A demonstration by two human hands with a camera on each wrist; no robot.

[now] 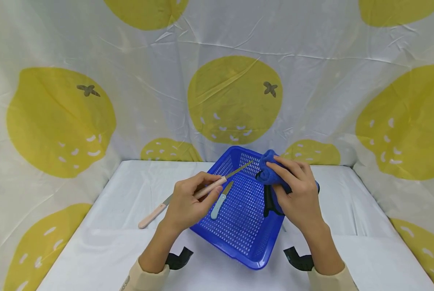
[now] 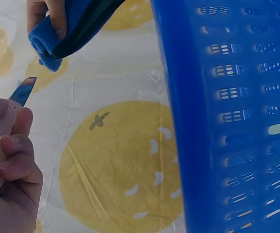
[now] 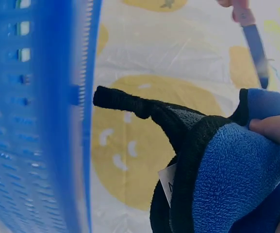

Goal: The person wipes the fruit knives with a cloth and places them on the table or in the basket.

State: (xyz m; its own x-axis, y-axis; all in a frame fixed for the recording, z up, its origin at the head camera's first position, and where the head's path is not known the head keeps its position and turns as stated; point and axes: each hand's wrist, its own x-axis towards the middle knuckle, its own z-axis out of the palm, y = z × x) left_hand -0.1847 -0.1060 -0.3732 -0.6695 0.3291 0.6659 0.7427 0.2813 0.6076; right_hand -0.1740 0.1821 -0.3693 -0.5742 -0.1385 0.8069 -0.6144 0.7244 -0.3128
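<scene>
My left hand [image 1: 189, 198] holds a knife by its pale pink handle [image 1: 210, 188], the blade slanting up and right over the basket. In the left wrist view the blade [image 2: 24, 92] tip points toward the cloth, with a gap between. My right hand [image 1: 300, 192] grips a bunched blue towel cloth [image 1: 269, 171] with black edging, above the basket's right side. A black strip of it hangs down, and a white tag [image 3: 167, 180] shows in the right wrist view. Beneath both hands stands a blue perforated plastic basket [image 1: 254, 258]. Inside it lies a small knife with a light blue handle [image 1: 218, 207].
Left of the basket, another pink-handled knife [image 1: 152, 216] lies on the white-covered table [image 1: 111, 210], its blade partly behind my left hand. A lemon-print cloth [image 1: 235, 101] hangs at the back and sides. Black straps [image 1: 180, 258] sit at my wrists.
</scene>
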